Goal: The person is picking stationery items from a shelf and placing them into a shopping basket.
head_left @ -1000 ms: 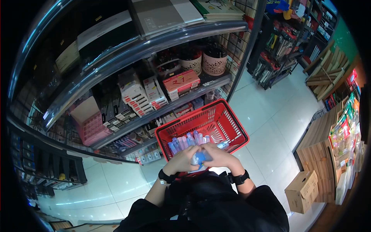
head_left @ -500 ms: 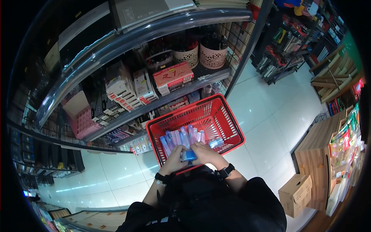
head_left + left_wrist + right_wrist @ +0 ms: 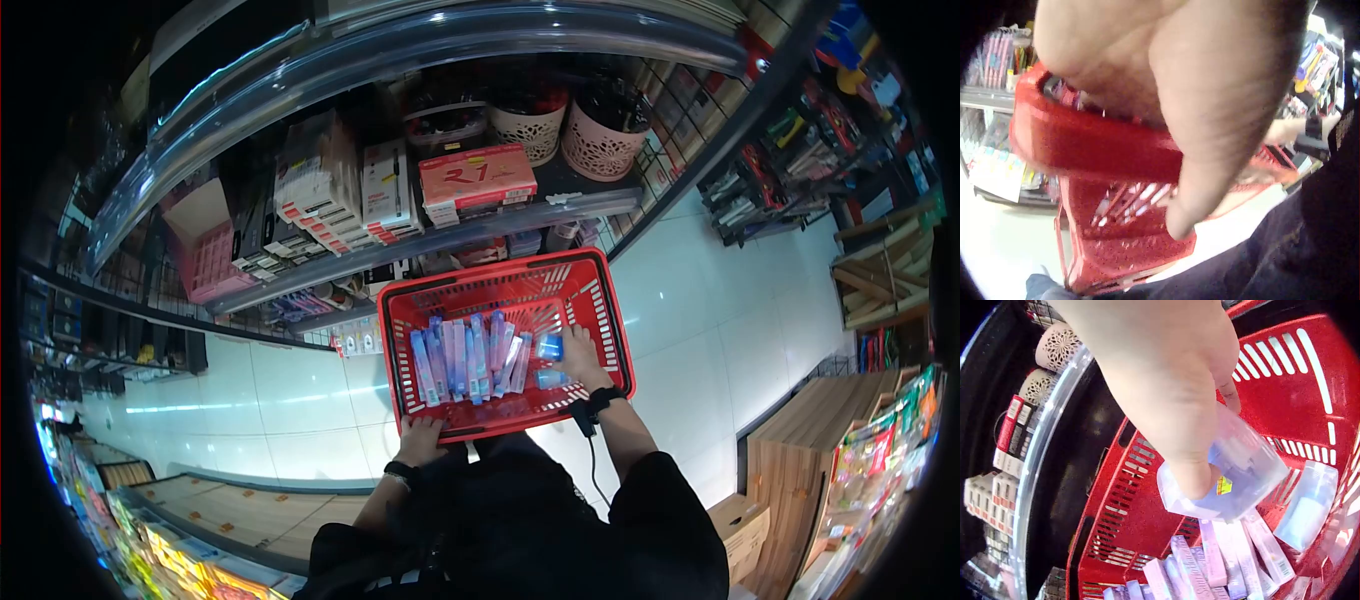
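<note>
My left hand (image 3: 422, 440) grips the near left rim of a red shopping basket (image 3: 1097, 150). In the left wrist view the thumb lies along the outside wall and the fingers go over the rim. Inside the basket, at its right side, my right hand (image 3: 580, 356) holds a clear plastic container (image 3: 1250, 465) with blue inside and a small yellow sticker. The right thumb presses on the container near that sticker. A second clear and blue container (image 3: 1310, 506) lies beside it. Several slim pink and purple boxes (image 3: 465, 355) line the basket's left half.
Beyond the basket stands a store shelf (image 3: 450, 236) with a pink box (image 3: 478, 180), stacked white boxes and patterned pink tubs (image 3: 605, 135). To the right are a wooden cabinet (image 3: 790, 470), a cardboard box (image 3: 742, 535) and tiled floor (image 3: 680, 300).
Both hands were together on the blue container over the near rim. The left hand has moved to the rim, and the right has carried the container into the basket's right side.
</note>
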`<state>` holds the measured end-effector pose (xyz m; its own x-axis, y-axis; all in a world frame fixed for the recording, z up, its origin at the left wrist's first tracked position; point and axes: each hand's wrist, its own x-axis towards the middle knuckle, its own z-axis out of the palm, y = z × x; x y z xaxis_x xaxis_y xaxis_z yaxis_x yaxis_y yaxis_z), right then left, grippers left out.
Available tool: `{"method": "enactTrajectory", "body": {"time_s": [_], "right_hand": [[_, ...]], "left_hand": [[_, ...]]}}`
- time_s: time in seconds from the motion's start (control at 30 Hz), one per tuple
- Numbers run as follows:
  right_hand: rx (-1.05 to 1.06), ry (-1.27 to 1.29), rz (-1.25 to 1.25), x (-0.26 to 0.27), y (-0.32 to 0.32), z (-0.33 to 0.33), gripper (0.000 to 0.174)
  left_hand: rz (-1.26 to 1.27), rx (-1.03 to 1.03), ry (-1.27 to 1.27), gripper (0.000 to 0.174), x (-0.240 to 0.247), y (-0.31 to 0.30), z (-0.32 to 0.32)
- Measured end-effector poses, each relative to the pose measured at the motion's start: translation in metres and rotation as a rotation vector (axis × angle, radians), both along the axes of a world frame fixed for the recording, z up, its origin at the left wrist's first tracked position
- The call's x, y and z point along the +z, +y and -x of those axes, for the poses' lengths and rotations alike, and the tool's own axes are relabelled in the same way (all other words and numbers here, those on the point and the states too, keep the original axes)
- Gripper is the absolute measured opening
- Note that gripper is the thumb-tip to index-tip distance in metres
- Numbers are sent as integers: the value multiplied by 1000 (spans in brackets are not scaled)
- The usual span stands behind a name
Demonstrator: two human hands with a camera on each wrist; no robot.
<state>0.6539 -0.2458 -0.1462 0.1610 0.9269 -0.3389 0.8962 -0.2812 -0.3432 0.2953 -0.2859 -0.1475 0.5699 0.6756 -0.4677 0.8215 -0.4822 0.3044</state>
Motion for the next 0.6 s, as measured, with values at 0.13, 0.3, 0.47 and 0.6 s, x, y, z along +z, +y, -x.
{"method": "enactTrajectory", "body": {"time_s": [0.13, 0.3, 0.47, 0.6], "right_hand": [[91, -119, 46, -42, 6, 0, 71], [88, -149, 204, -85, -3, 3, 66], [103, -163, 115, -100, -3, 0, 55], [146, -194, 128, -112, -3, -2, 44]], "left_hand": [[-144, 59, 59, 49, -11, -13, -11], [-244, 96, -14, 33, -7, -11, -9], [-256, 146, -42, 32, -3, -12, -14], [-243, 128, -8, 34, -2, -10, -13]]}}
